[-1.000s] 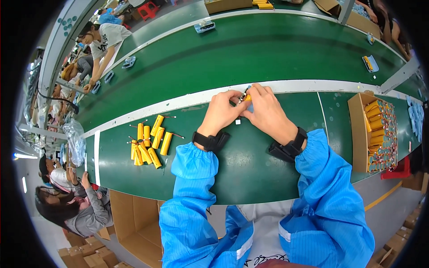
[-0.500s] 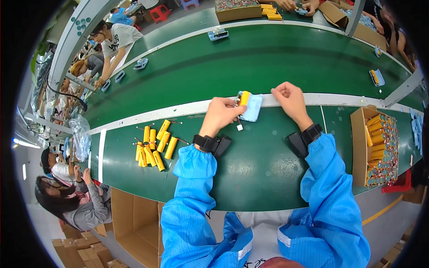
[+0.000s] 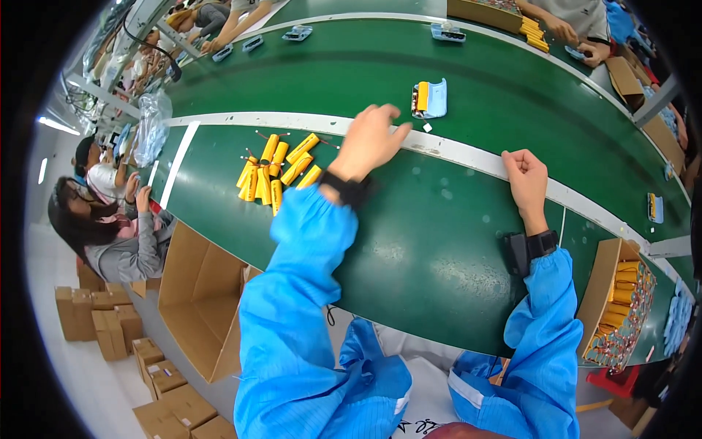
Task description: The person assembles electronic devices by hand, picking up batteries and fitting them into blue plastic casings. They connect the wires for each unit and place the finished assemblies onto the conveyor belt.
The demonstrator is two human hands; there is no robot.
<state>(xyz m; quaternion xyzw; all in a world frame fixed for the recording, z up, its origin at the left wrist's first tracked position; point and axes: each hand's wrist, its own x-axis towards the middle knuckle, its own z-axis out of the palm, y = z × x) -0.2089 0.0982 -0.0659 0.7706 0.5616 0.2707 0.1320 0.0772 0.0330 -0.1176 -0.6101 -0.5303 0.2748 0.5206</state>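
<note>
An open light-blue case with a yellow cylindrical battery in it lies on the green surface beyond the white rail. A small white connector sits at its near edge. Just left of and nearer than the case, my left hand hovers above the rail, fingers apart and holding nothing. Over the rail farther right is my right hand, its fingers curled together; whatever they may hold is hidden. Several loose yellow batteries with wires lie in a pile beside my left forearm, which partly covers them.
A cardboard box packed with wired yellow batteries stands at the right, with light-blue pieces beyond it. More blue cases are spread along the far belt. An open carton stands below the table's left edge. Co-workers sit at the left.
My left hand has let go of the blue case, which now lies beyond the rail. My right hand stays closed. The whole view has shifted and turned.
</note>
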